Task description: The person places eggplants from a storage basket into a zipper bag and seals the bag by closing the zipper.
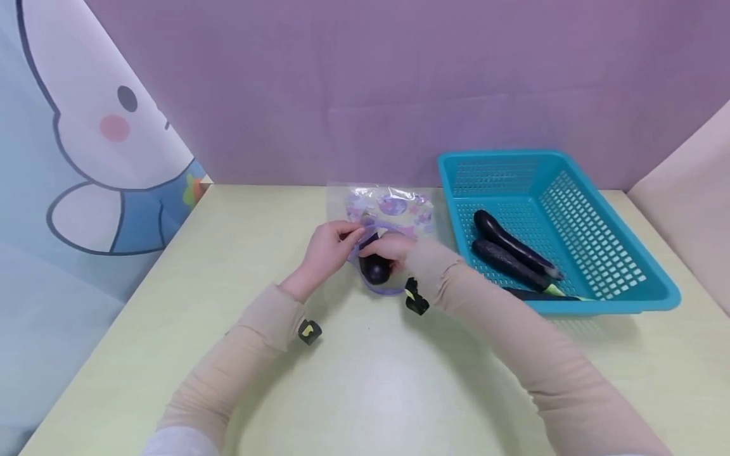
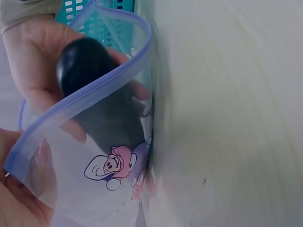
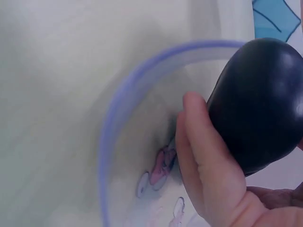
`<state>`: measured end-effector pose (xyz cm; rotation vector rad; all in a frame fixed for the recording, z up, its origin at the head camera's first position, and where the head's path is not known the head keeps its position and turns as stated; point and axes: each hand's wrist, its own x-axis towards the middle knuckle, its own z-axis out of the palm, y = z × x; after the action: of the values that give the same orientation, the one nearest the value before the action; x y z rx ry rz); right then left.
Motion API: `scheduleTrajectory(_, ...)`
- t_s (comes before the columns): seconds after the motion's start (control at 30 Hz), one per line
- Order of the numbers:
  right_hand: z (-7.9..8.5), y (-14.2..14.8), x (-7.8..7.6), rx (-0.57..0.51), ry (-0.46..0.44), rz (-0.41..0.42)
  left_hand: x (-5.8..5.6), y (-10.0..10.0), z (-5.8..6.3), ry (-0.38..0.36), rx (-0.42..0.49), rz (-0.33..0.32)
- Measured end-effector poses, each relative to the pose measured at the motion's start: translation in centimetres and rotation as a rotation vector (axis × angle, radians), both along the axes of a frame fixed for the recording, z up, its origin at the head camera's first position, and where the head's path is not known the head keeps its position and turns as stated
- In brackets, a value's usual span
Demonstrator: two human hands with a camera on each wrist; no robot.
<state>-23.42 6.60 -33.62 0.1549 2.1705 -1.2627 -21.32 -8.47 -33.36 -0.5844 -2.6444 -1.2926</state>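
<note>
The site presents as a screened, specially arranged work bay: a pale bench [image 1: 371, 392] is enclosed at the back by a plain purple sheet [image 1: 399, 88], on the left by a blue sheet [image 1: 45, 316] printed with a large cartoon figure [image 1: 85, 145], and on the right by a pale pinkish panel [image 1: 692, 190]. Creases in the purple sheet and the small black devices [image 1: 310, 331] at the ends of both sleeves [image 1: 502, 323] are consistent with a staged recording station. Whether a home, office or lab lies around it cannot be determined from the views
</note>
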Motion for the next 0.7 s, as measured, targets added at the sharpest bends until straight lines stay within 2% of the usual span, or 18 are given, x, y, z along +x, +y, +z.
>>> scheduleTrajectory(0.1,0.0,-0.3,-0.1,-0.060,0.011,-0.034,0.2,0.0,-0.1,0.019,0.002,0.005)
scheduleTrajectory(0.3,1.2,-0.9,0.8,-0.153,-0.025,-0.093,0.2,0.0,0.0,0.041,-0.005,0.003)
scheduleTrajectory(0.43,0.2,-0.8,0.4,-0.166,-0.025,-0.107,0.2,0.0,-0.1,0.051,-0.014,0.002)
scheduleTrajectory(0.53,-1.9,-0.6,-0.9,-0.184,-0.015,-0.153,0.3,0.0,-0.1,0.058,-0.015,0.006)
scheduleTrajectory(0.63,-6.2,0.0,-4.1,-0.230,-0.031,-0.207,0.4,0.0,-0.1,0.055,-0.011,0.008)
scheduleTrajectory(0.7,-9.6,0.4,-6.7,-0.288,-0.026,-0.240,0.5,0.0,-0.1,0.051,-0.013,0.003)
